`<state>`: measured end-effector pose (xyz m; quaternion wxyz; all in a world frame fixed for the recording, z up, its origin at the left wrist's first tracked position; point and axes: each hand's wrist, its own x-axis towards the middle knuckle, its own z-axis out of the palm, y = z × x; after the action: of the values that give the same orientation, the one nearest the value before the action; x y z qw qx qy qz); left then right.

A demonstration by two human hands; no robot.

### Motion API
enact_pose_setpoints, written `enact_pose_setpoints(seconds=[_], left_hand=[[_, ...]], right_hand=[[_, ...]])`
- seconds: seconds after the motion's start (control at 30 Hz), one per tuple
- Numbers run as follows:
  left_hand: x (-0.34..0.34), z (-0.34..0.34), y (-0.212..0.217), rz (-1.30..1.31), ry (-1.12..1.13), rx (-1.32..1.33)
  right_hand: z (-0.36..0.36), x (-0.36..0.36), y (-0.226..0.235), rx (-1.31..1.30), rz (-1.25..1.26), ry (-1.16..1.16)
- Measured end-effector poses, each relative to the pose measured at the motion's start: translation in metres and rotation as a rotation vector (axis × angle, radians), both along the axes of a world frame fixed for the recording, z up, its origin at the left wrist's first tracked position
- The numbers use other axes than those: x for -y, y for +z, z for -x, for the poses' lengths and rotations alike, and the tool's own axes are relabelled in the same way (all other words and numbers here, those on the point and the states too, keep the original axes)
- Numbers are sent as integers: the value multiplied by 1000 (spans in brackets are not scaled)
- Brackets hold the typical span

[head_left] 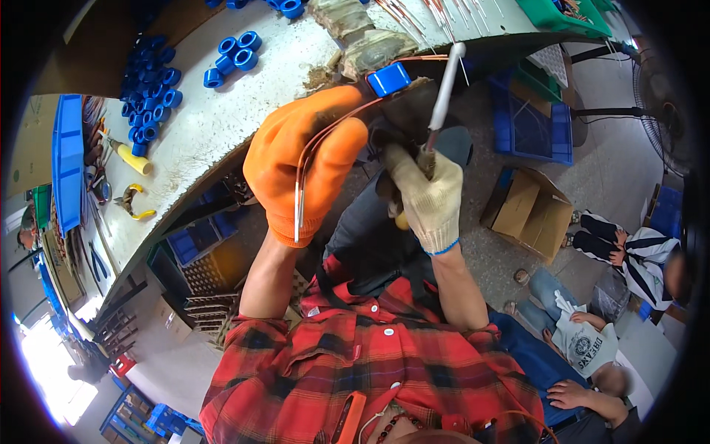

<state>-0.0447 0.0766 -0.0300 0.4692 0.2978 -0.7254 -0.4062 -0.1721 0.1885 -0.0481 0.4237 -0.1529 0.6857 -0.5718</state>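
Observation:
My left hand point(303, 159), in an orange glove, is closed around a bundle of thin copper-coloured wires point(299, 200) whose ends hang down from the fist. The wires arc up to a blue plastic spool point(389, 78) at the bench edge. My right hand point(425, 194), in a cream knit glove, grips a long white-shafted tool point(444, 92) by its handle, its shaft pointing up toward the bench edge beside the spool. Both hands are close together just below the bench edge.
A white workbench point(222, 118) carries several blue spools point(151, 81), a yellow-handled tool point(132, 156) and yellow pliers point(134, 201). A blue bin point(68, 159) is at left. Blue crates point(536, 126) and a cardboard box point(526, 211) sit on the floor; two people point(625, 255) sit at right.

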Motion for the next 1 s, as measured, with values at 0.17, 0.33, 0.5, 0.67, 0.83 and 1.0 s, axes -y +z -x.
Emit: enact_pose_setpoints(seconds=[0.17,0.33,0.5,0.67,0.83,1.0], left_hand=[[5,-5,-5,182,-15,98],[3,-5,-4,149,-12,103],[-2,-2,-8,203,51,108],[-13,7,-15,526,256,144],[-19,2,21,775,327,323],[-5,-5,41,649,238,309]], right_hand=[[-10,4,-25,-687,44,-85],[-20,-1,0,-86,103,-143],[-20,-12,47,334,187,2],[-24,-14,9,-625,120,-41],[-7,-24,0,-815,175,-97],[5,-13,-8,-820,213,-236]])
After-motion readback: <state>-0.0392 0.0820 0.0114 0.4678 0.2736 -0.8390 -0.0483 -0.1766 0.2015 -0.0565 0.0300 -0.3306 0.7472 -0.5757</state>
